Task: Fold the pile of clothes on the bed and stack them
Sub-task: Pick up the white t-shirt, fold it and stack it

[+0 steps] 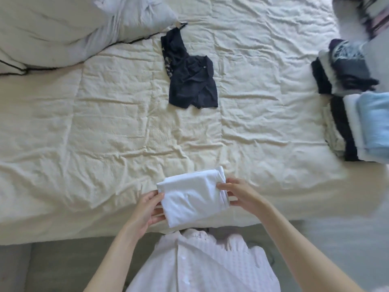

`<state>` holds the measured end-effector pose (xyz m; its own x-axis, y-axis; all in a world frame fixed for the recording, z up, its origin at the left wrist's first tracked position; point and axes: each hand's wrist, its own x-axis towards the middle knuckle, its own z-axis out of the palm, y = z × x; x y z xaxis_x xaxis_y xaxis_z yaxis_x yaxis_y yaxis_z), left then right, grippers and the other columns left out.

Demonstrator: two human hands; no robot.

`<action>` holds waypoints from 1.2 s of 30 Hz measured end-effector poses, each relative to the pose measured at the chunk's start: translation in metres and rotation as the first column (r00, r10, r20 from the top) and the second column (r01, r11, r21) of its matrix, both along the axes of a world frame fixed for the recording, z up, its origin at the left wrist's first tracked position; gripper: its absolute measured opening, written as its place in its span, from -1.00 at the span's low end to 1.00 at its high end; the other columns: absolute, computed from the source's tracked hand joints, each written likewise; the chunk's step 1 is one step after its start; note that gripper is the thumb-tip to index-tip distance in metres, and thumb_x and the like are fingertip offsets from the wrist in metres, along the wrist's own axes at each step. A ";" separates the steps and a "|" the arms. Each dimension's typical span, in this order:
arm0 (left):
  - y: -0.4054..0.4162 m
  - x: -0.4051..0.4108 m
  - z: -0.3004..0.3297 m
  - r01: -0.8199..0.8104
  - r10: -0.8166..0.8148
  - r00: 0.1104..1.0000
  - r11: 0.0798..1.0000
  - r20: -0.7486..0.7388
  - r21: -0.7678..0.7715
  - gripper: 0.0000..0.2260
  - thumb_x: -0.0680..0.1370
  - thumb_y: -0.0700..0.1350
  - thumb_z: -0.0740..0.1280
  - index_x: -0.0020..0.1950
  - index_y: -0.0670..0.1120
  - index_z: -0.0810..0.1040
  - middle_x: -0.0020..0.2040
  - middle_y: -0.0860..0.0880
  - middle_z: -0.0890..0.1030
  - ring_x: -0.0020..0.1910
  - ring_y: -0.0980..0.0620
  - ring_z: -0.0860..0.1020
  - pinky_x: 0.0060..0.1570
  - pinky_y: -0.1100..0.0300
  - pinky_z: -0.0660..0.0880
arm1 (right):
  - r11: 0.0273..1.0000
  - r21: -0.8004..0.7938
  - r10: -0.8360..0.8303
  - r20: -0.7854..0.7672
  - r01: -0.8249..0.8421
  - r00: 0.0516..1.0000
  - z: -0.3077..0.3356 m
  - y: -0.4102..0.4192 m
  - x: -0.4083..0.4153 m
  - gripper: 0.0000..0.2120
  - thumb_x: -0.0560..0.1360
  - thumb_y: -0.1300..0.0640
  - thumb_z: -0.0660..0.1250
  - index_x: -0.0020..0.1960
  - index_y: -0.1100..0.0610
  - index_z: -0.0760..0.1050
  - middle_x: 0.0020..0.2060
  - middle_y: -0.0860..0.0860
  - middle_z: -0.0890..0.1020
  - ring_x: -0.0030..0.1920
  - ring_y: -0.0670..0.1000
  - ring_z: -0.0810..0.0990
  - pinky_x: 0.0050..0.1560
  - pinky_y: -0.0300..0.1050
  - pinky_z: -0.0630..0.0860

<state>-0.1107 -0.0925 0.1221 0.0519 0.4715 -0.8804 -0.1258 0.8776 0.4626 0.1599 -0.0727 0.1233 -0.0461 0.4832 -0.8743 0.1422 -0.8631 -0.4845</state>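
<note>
A folded white garment (193, 197) is held just above the near edge of the bed (94, 133). My left hand (147, 209) grips its left edge, thumb on top. My right hand (235, 193) pinches its right edge. A crumpled dark navy garment (189, 76) lies unfolded in the middle of the bed, farther away. At the right edge of the bed stands a stack of folded clothes (357, 127) with a light blue piece on top, and behind it a second stack (345, 68) of dark and patterned pieces.
A large white pillow (59, 28) with a dark cord lies at the far left. Blurred striped fabric (362, 15) shows at the top right. The cream cover is wrinkled. Grey floor (42, 268) runs along the near side of the bed.
</note>
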 end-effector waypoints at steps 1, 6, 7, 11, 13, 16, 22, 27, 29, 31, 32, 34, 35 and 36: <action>0.001 0.007 0.006 0.029 -0.029 1.000 1.000 0.003 0.011 -0.85 0.59 -0.14 0.26 0.10 -0.13 0.56 -0.02 -0.17 0.66 -0.07 -0.14 0.65 -0.18 0.05 0.58 | 1.000 0.016 -0.017 0.009 0.017 1.000 0.009 -0.006 0.006 -0.83 0.45 0.08 0.39 0.02 0.10 0.59 -0.06 0.02 0.67 -0.03 0.02 0.64 -0.03 -0.04 0.55; 0.008 0.054 0.038 0.195 -0.197 0.980 0.972 -0.003 0.127 -0.85 0.59 -0.10 0.27 0.06 -0.05 0.61 -0.09 -0.09 0.69 -0.14 -0.09 0.67 -0.19 0.09 0.57 | 0.983 0.086 -0.165 0.019 0.163 0.986 0.056 -0.036 0.051 -0.82 0.47 0.07 0.38 0.06 0.06 0.60 -0.02 0.00 0.68 0.00 -0.01 0.64 -0.01 -0.09 0.54; 0.010 0.064 0.044 0.226 -0.228 0.974 0.963 -0.003 0.148 -0.86 0.59 -0.09 0.27 0.05 -0.04 0.61 -0.10 -0.08 0.69 -0.15 -0.08 0.67 -0.19 0.09 0.57 | 0.977 0.101 -0.193 0.021 0.190 0.981 0.064 -0.043 0.060 -0.83 0.47 0.07 0.38 0.05 0.05 0.60 -0.02 -0.01 0.68 0.00 -0.01 0.64 -0.03 -0.10 0.54; 0.014 0.108 0.062 0.328 -0.336 0.942 0.923 0.004 0.199 -0.85 0.59 -0.09 0.26 0.05 -0.05 0.61 -0.09 -0.09 0.69 -0.15 -0.08 0.67 -0.21 0.11 0.55 | 0.945 0.141 -0.301 0.025 0.295 0.953 0.084 -0.067 0.099 -0.80 0.48 0.07 0.38 0.09 0.06 0.59 0.00 0.00 0.67 0.04 0.01 0.63 0.07 -0.03 0.55; 0.014 0.132 0.068 0.371 -0.380 0.925 0.904 0.001 0.214 -0.85 0.60 -0.10 0.25 0.06 -0.06 0.61 -0.08 -0.10 0.69 -0.14 -0.09 0.67 -0.22 0.11 0.55 | 0.929 0.150 -0.344 0.016 0.338 0.939 0.088 -0.080 0.118 -0.80 0.49 0.07 0.38 0.09 0.06 0.58 -0.01 -0.01 0.68 0.02 -0.01 0.64 0.03 -0.04 0.56; 0.012 0.171 0.072 0.415 -0.423 0.906 0.885 -0.009 0.212 -0.85 0.60 -0.10 0.25 0.08 -0.07 0.59 -0.08 -0.11 0.69 -0.12 -0.12 0.66 -0.16 0.05 0.58 | 0.910 0.146 -0.393 -0.001 0.389 0.919 0.087 -0.095 0.152 -0.80 0.50 0.07 0.37 0.11 0.08 0.57 -0.03 -0.01 0.69 0.00 0.00 0.66 0.00 -0.05 0.59; 0.020 0.266 0.068 0.465 -0.466 0.884 0.861 -0.046 0.205 -0.86 0.60 -0.12 0.25 0.08 -0.07 0.58 -0.10 -0.08 0.70 -0.13 -0.10 0.67 -0.18 0.08 0.57 | 0.905 0.094 -0.416 0.000 0.414 0.909 0.069 -0.096 0.243 -0.76 0.49 0.06 0.38 0.11 0.13 0.56 0.01 0.04 0.67 0.05 0.04 0.64 0.17 0.06 0.53; 0.048 0.364 0.059 0.442 -0.427 0.897 0.873 -0.116 0.204 -0.86 0.60 -0.12 0.24 0.08 -0.08 0.57 -0.05 -0.10 0.68 -0.15 -0.06 0.66 -0.24 0.15 0.56 | 0.897 0.118 -0.426 -0.024 0.425 0.905 0.057 -0.063 0.339 -0.79 0.49 0.08 0.36 0.08 0.14 0.56 -0.07 0.00 0.70 -0.05 -0.01 0.67 -0.08 -0.11 0.57; 0.071 0.420 0.057 0.447 -0.421 0.894 0.865 -0.155 0.229 -0.86 0.60 -0.12 0.25 0.07 -0.10 0.56 -0.06 -0.08 0.66 -0.16 -0.03 0.64 -0.27 0.20 0.53 | 0.880 0.132 -0.457 -0.027 0.456 0.889 0.055 -0.048 0.385 -0.82 0.50 0.10 0.36 0.07 0.12 0.56 -0.10 -0.02 0.70 -0.09 -0.04 0.68 -0.13 -0.13 0.58; 0.104 0.479 0.058 0.481 -0.432 0.875 0.826 -0.221 0.293 -0.87 0.59 -0.11 0.26 0.07 -0.11 0.55 -0.10 -0.04 0.63 -0.15 0.00 0.60 -0.26 0.21 0.49 | 0.829 0.145 -0.538 -0.054 0.540 0.841 0.055 -0.035 0.426 -0.85 0.50 0.14 0.35 0.06 0.14 0.55 -0.11 0.00 0.70 -0.15 -0.04 0.68 -0.19 -0.13 0.59; 0.122 0.509 0.061 0.504 -0.436 0.861 0.795 -0.260 0.336 -0.87 0.58 -0.11 0.28 0.06 -0.12 0.55 -0.12 -0.03 0.62 -0.15 0.02 0.59 -0.23 0.20 0.49 | 0.792 0.148 -0.588 -0.073 0.592 0.806 0.055 -0.028 0.444 -0.85 0.51 0.16 0.34 0.06 0.16 0.54 -0.11 0.03 0.69 -0.17 -0.02 0.68 -0.21 -0.11 0.60; 0.156 0.567 0.069 0.559 -0.444 0.827 0.709 -0.344 0.429 -0.91 0.55 -0.10 0.32 0.01 -0.09 0.55 -0.16 0.01 0.60 -0.17 0.09 0.56 -0.20 0.19 0.49 | 0.696 0.151 -0.694 -0.112 0.702 0.711 0.056 -0.017 0.475 -0.88 0.51 0.21 0.33 0.04 0.16 0.52 -0.14 0.06 0.66 -0.22 -0.01 0.66 -0.25 -0.09 0.59; 0.173 0.595 0.074 0.591 -0.453 0.806 0.657 -0.382 0.468 -0.95 0.54 -0.09 0.34 -0.04 -0.04 0.54 -0.19 0.04 0.58 -0.20 0.14 0.54 -0.21 0.22 0.47 | 0.638 0.157 -0.744 -0.130 0.754 0.656 0.057 -0.011 0.488 -0.89 0.51 0.22 0.32 0.03 0.16 0.50 -0.17 0.05 0.65 -0.24 0.00 0.64 -0.27 -0.09 0.57; 0.188 0.624 0.080 0.625 -0.464 0.781 0.599 -0.418 0.500 -0.97 0.52 -0.08 0.36 -0.10 0.00 0.53 -0.22 0.07 0.57 -0.24 0.19 0.51 -0.26 0.27 0.43 | 0.578 0.163 -0.786 -0.151 0.800 0.599 0.057 -0.005 0.501 -0.90 0.51 0.23 0.32 0.03 0.16 0.48 -0.19 0.05 0.63 -0.25 0.02 0.62 -0.28 -0.09 0.55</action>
<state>0.5132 0.0959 0.2019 0.3190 0.8324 -0.4532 0.4587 0.2828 0.8424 0.6609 -0.0777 0.1805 0.3949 0.5066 -0.7664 -0.5848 -0.5048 -0.6350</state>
